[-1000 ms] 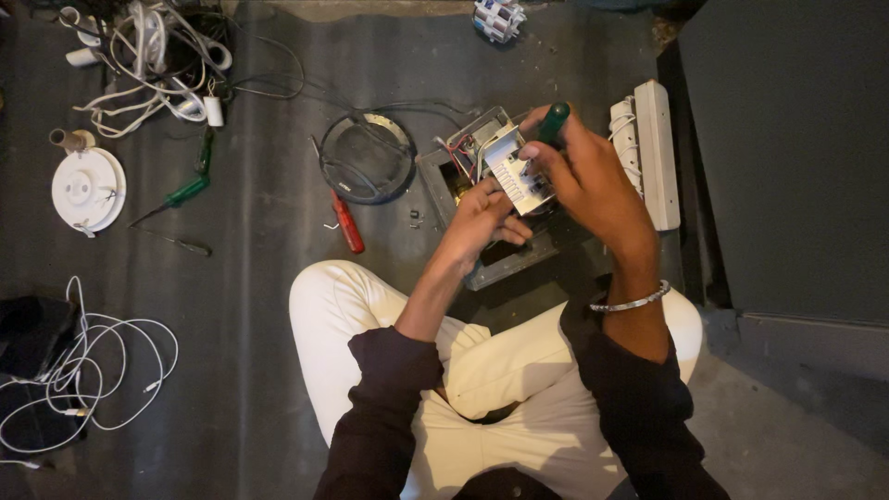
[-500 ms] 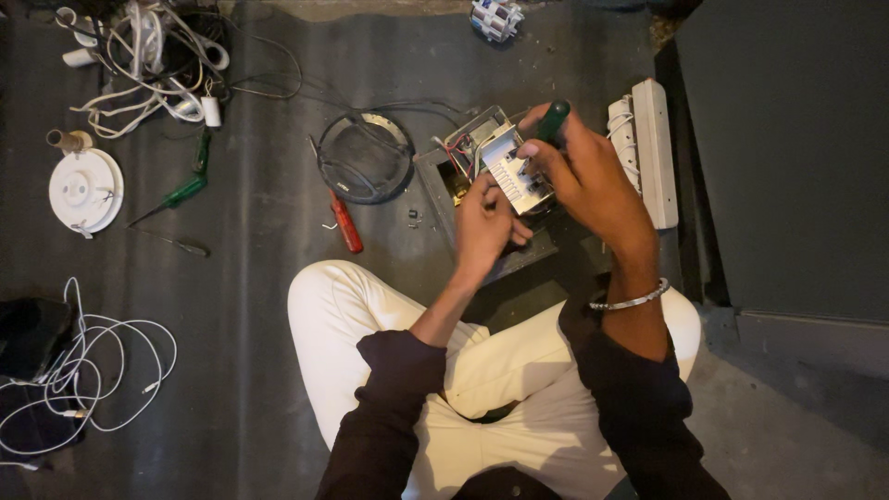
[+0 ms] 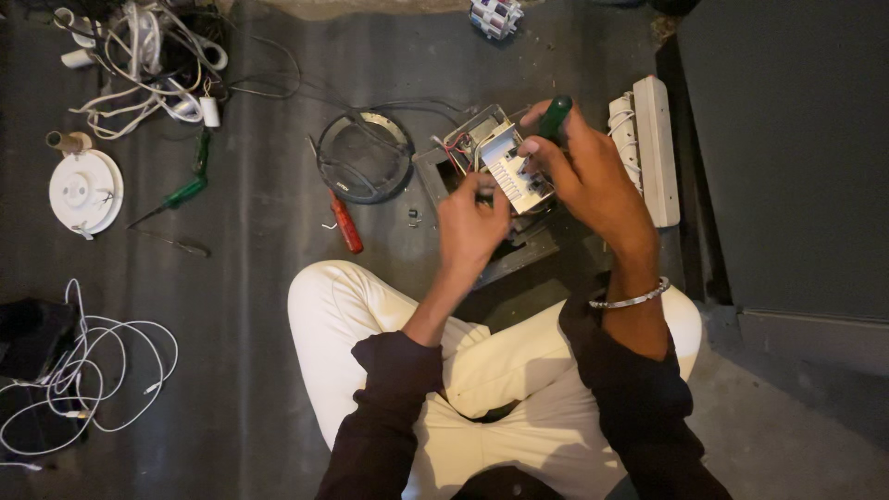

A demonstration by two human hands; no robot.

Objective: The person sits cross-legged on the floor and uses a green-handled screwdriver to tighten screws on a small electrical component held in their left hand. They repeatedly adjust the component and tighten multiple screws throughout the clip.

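From the head camera, looking down on a person seated cross-legged on a dark floor (image 3: 250,306), the right hand (image 3: 593,176) was curled tight around a green-handled screwdriver (image 3: 554,118), the handle poking up past the knuckles and the thumb and forefinger pinched low on it. Its tip, as far as I could see, met the pale face of a small electrical module (image 3: 514,171), though the exact point of contact was too small to make out. The left hand (image 3: 472,227) sat just below that module, fingers bent and closed on its lower edge, steadying it from underneath; the thumb lay along the near side. The two hands were nearly touching, the module between them. Red wires (image 3: 457,148) ran out of the grey housing just beyond the left fingertips.

A white power strip (image 3: 653,148) lay just outboard of the right hand's knuckles. To the far side of the left hand, a red-handled screwdriver (image 3: 347,225) lay near a round black ring (image 3: 363,157). Well apart on that same side were a second green screwdriver (image 3: 181,193), a round white fitting (image 3: 85,192) and a tangle of white cables (image 3: 148,56). Another loose white cable (image 3: 83,370) lay coiled nearer the person's knee.
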